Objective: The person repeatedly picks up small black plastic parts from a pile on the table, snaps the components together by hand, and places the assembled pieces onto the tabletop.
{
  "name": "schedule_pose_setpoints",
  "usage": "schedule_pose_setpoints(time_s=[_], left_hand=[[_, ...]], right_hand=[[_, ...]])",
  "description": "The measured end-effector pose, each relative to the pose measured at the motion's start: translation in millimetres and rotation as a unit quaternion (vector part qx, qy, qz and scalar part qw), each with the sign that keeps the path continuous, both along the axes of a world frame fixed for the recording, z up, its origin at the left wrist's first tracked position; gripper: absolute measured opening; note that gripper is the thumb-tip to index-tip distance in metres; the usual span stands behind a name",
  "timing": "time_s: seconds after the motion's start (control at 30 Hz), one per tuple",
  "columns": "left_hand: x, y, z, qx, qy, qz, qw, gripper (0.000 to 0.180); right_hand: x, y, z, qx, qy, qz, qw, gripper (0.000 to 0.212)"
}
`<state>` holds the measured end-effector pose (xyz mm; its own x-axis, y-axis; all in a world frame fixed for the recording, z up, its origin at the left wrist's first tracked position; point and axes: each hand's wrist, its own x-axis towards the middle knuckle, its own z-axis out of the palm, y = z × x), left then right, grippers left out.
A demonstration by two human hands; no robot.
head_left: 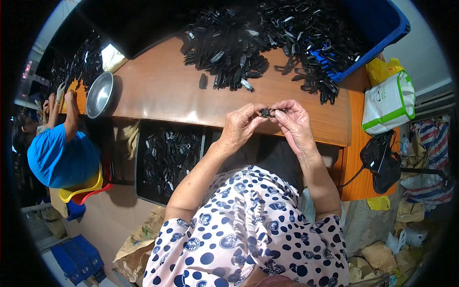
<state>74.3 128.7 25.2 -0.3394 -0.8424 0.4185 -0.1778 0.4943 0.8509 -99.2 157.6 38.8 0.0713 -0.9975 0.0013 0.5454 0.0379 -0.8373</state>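
My left hand (239,125) and my right hand (297,126) meet just above the near edge of the wooden table (160,91). Between their fingertips is a small black plastic piece (265,113), pinched from both sides; its exact kind is too small to make out. Beyond my hands, a large heap of similar black pieces (224,50) covers the far part of the table, some with pale or silvery faces. One loose black piece (203,81) lies apart from the heap. Left of my lap, a dark tray (138,184) below the table's edge holds many more.
A blue bin (389,40) lies tipped at the far right. A white-and-green bag (389,103) and a black bag (385,165) sit to the right. A metal bowl (99,95) rests at the left, near a co-worker in a blue shirt (64,155).
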Motion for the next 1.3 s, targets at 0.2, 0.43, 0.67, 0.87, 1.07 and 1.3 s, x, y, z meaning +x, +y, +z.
schedule_pose_setpoints(time_s=[0.2, 0.43, 0.67, 0.87, 1.07, 1.3], left_hand=[[13.2, 2.7, -2.3, -0.103, -0.08, 0.039, 0.991, 0.023], [19.5, 16.6, -4.4, 0.059, 0.056, 0.019, 0.996, 0.023], [32.4, 14.1, -0.9, -0.018, -0.045, 0.028, 0.998, 0.024], [43.6, 1.6, 5.2, -0.073, -0.123, -0.029, 0.989, 0.023], [43.6, -5.5, 16.0, -0.03, -0.149, -0.08, 0.985, 0.023], [34.0, -0.8, 8.4, -0.03, -0.162, -0.07, 0.984, 0.023]], right_hand=[[4.1, 1.3, -3.4, 0.024, 0.02, 0.012, 0.999, 0.017], [14.4, 6.0, -5.3, 0.071, -0.045, 0.042, 0.996, 0.017], [8.7, -2.8, 7.3, 0.097, 0.104, 0.1, 0.985, 0.015], [-3.5, -21.1, 13.5, 0.122, 0.281, 0.213, 0.928, 0.018], [-2.1, -23.0, 2.3, 0.229, 0.088, 0.275, 0.93, 0.015], [-8.7, -16.5, -12.7, 0.269, 0.068, 0.286, 0.917, 0.013]])
